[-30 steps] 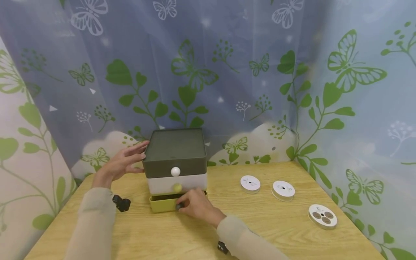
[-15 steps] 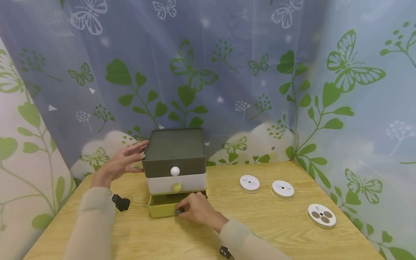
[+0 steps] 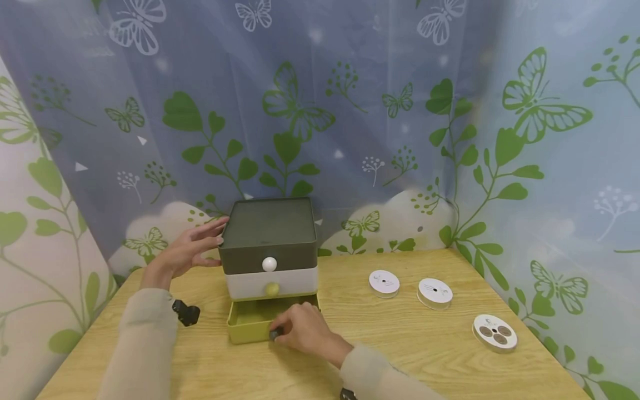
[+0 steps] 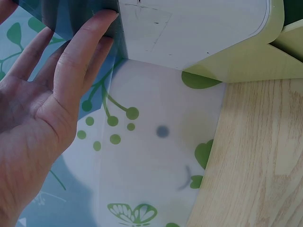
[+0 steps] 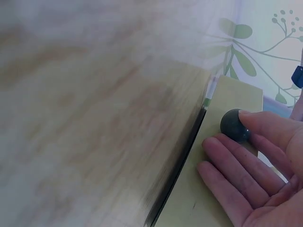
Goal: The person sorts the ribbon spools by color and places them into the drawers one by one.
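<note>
A small three-tier drawer box [image 3: 272, 222] stands on the wooden table, dark green on top, white in the middle and yellow-green at the bottom. Its bottom drawer [image 3: 245, 333] is pulled partway out, and the part of its inside that shows is bare. My right hand [image 3: 306, 330] pinches the dark round knob [image 5: 234, 125] of that drawer between thumb and fingers. My left hand [image 3: 185, 253] rests with extended fingers against the left side of the box's top tier. In the left wrist view, the left fingertips [image 4: 111, 16] touch the dark upper side.
Three flat round ribbon spools lie to the right: one white spool [image 3: 384, 283], another white spool [image 3: 435, 293], and a spool with brown openings [image 3: 495, 333] nearer the table's right edge. A patterned curtain [image 3: 350, 139] hangs right behind the table [image 3: 400, 355].
The bottom drawer has slid further out toward me, with my right hand moving along on its knob. The left hand has stayed in place against the box.
</note>
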Motion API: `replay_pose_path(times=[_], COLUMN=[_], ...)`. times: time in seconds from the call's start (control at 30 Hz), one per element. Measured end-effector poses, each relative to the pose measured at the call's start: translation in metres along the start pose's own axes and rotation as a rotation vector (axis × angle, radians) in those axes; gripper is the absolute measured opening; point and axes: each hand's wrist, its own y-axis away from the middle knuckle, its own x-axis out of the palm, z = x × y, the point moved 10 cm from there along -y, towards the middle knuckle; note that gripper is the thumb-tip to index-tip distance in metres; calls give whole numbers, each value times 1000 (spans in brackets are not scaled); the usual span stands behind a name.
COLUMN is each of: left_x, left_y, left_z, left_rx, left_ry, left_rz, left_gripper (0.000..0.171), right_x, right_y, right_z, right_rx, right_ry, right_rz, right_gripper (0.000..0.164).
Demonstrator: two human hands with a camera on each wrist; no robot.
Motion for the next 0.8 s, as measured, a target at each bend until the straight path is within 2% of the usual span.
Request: replay_pose_path(times=[0.27, 0.8], left_x=[2, 1], left_y=[2, 1], left_z=[-3, -1], left_rx=[11, 0], left_ry=[-4, 5], left_rz=[8, 0], left_gripper=[70, 71], right_x=[-1, 2], right_y=[7, 24], right_z=[3, 12], right_rx=[14, 15], right_ry=[29, 7], right_rz=[-4, 9], right_gripper=[19, 20])
